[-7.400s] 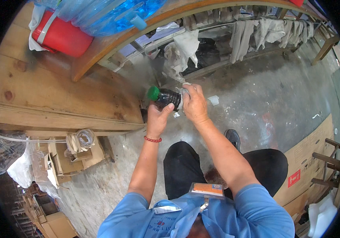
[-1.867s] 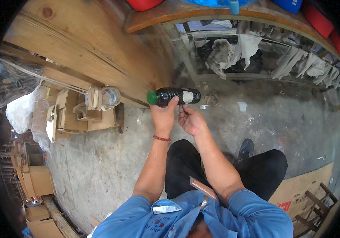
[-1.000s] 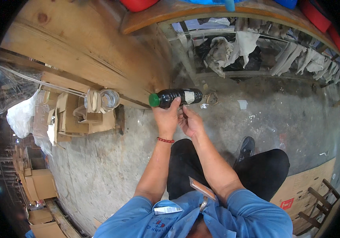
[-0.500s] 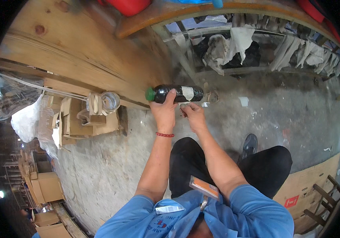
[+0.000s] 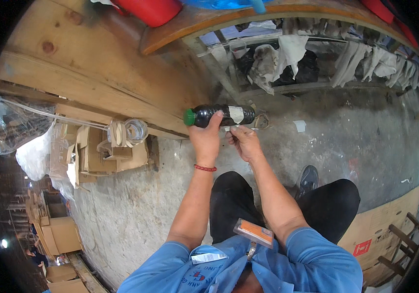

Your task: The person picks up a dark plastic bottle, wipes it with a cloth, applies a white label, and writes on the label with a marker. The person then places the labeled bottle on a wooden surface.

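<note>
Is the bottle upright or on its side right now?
On its side. The dark bottle lies level in the left hand, its green cap pointing to the person's left; the right hand pinches something small just below it.

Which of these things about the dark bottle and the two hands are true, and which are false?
1. The left hand holds the dark plastic bottle with the green cap lying sideways. True.
2. The bottle's cap is red. False: it is green and points to the person's left.
3. The right hand pinches something small and pale just under the bottle. True, though what it is cannot be told.
4. The thin red beaded bracelet sits on the right wrist. False: it is on the left wrist.
5. The bottle stands on the grey concrete floor. False: it is held up in the air in front of the person.
</note>
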Motion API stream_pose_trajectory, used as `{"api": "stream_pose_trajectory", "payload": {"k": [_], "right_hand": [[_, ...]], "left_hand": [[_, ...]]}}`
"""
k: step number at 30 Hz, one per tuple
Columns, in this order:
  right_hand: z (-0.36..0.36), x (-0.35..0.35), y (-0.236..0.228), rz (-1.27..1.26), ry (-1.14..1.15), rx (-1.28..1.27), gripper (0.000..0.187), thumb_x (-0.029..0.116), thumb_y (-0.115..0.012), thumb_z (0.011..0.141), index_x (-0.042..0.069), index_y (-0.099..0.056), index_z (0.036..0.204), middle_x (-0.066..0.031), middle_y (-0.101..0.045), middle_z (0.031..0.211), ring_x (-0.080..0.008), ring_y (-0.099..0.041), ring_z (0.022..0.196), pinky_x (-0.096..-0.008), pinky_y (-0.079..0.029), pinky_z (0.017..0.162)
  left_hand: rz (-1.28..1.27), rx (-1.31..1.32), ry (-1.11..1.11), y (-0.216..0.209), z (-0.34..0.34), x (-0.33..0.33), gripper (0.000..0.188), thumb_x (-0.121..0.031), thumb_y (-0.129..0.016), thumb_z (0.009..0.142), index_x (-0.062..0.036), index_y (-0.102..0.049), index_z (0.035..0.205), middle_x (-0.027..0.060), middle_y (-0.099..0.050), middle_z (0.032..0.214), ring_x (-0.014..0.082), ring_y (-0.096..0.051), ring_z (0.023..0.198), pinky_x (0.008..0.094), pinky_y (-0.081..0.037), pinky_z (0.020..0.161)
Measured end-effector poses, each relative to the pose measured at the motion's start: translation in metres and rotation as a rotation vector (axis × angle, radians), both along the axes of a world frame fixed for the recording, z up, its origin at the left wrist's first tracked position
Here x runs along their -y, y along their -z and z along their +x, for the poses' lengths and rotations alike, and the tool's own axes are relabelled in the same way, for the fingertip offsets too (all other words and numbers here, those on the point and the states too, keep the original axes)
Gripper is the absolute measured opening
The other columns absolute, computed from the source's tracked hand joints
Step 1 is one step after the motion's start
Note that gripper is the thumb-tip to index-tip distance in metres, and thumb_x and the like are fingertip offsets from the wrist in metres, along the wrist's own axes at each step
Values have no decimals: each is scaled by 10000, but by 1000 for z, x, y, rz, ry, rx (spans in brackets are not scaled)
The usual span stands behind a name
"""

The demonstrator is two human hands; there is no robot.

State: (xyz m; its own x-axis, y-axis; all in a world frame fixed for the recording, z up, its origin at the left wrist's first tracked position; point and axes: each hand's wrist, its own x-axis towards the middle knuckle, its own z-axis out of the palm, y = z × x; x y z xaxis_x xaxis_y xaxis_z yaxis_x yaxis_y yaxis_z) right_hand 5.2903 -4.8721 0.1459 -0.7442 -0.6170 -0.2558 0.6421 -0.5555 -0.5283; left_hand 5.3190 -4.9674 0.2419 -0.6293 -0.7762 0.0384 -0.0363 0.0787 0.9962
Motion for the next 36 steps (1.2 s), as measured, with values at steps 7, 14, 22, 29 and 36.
{"api": "stream_pose_trajectory", "payload": {"k": [7,14,22,29,36], "right_hand": [[13,14,-4,246,192,-89,234,188,-649,912,-5,-679,783,-28,-635,689,-98,-531,591,-260,-420,542],[12,14,4,327,201,-188,196,177,-645,933,-5,-687,874,-43,-654,752,-108,-530,637,-263,-431,583],[18,8,-19,377,277,-219,342,229,-701,909,-33,-686,1129,4,-617,730,-72,-520,630,-241,-421,573],[10,-8,-28,-82,246,181,328,211,-683,932,-16,-639,1165,-63,-657,870,-137,-593,731,-282,-476,631],[-3,-15,-45,-112,189,364,158,175,-629,962,17,-630,981,-60,-626,809,-158,-558,671,-317,-478,625]], "left_hand": [[18,-49,22,-20,-6,-8,225,-124,-785,817,-32,-627,947,6,-649,867,99,-600,725,259,-485,597],[101,-50,31,-33,-15,-13,174,-150,-765,841,-57,-645,926,0,-656,849,95,-599,696,270,-477,575],[23,-60,-9,-27,-24,-4,178,-127,-766,835,-37,-628,903,5,-646,847,99,-588,706,271,-478,606],[12,-40,19,-30,-22,-17,257,-106,-783,806,15,-598,936,22,-637,858,120,-578,727,274,-483,670],[-48,-103,27,-39,-18,-29,177,-101,-772,814,18,-657,875,28,-667,847,107,-596,731,276,-487,669]]}}
